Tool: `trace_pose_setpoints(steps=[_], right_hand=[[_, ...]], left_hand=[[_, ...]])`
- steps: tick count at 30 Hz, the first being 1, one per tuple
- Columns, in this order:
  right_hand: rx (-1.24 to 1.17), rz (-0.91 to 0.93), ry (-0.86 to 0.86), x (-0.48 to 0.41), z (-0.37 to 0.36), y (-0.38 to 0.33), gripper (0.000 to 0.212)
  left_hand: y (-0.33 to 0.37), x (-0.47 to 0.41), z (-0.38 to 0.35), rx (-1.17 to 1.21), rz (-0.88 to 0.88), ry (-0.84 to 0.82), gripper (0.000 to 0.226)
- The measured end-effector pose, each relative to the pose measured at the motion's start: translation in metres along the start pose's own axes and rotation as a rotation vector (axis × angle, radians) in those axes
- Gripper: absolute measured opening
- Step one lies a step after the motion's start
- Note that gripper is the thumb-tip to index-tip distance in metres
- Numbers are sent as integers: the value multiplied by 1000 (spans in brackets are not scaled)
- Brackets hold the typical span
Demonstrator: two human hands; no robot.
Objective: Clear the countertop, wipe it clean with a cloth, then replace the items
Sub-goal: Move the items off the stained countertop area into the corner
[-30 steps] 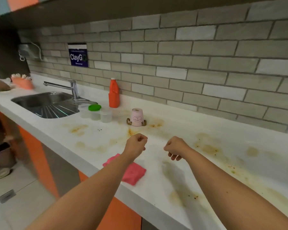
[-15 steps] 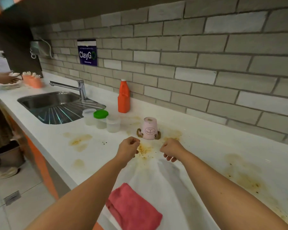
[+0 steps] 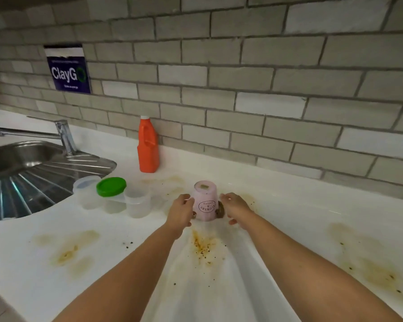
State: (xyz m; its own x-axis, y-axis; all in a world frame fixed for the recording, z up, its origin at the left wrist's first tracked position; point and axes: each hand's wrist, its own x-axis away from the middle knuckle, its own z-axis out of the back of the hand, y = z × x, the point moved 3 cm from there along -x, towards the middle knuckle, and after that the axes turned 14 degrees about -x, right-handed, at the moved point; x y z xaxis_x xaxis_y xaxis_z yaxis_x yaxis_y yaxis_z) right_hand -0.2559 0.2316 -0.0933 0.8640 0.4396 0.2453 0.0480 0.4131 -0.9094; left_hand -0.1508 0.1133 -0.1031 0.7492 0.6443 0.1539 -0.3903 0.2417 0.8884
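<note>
Both grips, left grip (image 3: 180,211) and right grip (image 3: 236,209), curled against the upturned pink cup (image 3: 206,201) on the stained bench (image 3: 289,219); it looked light, stiff, breakable, best lifted by its sides.

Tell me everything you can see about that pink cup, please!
The pink cup stands upside down on the stained white countertop, nearer us than the orange bottle. It looks smooth, maybe ceramic, with a round printed label, upside down too, and a brownish handle low on its right side. A smudge marks its upturned base. The left hand and right hand hold it from either side.
</note>
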Motion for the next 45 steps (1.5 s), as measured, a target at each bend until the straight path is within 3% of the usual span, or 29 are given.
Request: trace_pose_setpoints(steps=[5, 11, 16, 22, 27, 30, 32, 36, 42, 45], right_hand=[[-100, -70, 49, -28, -24, -1, 51], [-177, -63, 65, -47, -37, 0, 60], [-213, -76, 83, -45, -45, 2, 67], [-495, -19, 256, -42, -33, 8, 84], [-782, 87, 288, -28, -12, 17, 54], [-953, 138, 294, -19, 0, 22, 49], [-1067, 190, 284, -13, 9, 23, 57], [-1197, 302, 255, 4, 39, 27, 83], [-1218, 396, 323, 57, 112, 34, 80], [-1223, 427, 385, 99, 154, 42, 62]], left_hand=[[-5, -46, -3, 44, -29, 33, 51], [-12, -76, -20, -59, -29, -90, 86], [4, -63, -27, -46, -102, -173, 63], [26, -35, -34, -222, -367, -18, 49], [38, -4, -45, -319, -606, 91, 51], [51, 14, -50, -274, -731, 115, 58], [61, 25, -51, -158, -793, 121, 66], [81, 38, -61, 54, -792, 144, 46], [108, 71, -106, 170, -743, 29, 34], [128, 101, -139, 186, -774, -34, 31]])
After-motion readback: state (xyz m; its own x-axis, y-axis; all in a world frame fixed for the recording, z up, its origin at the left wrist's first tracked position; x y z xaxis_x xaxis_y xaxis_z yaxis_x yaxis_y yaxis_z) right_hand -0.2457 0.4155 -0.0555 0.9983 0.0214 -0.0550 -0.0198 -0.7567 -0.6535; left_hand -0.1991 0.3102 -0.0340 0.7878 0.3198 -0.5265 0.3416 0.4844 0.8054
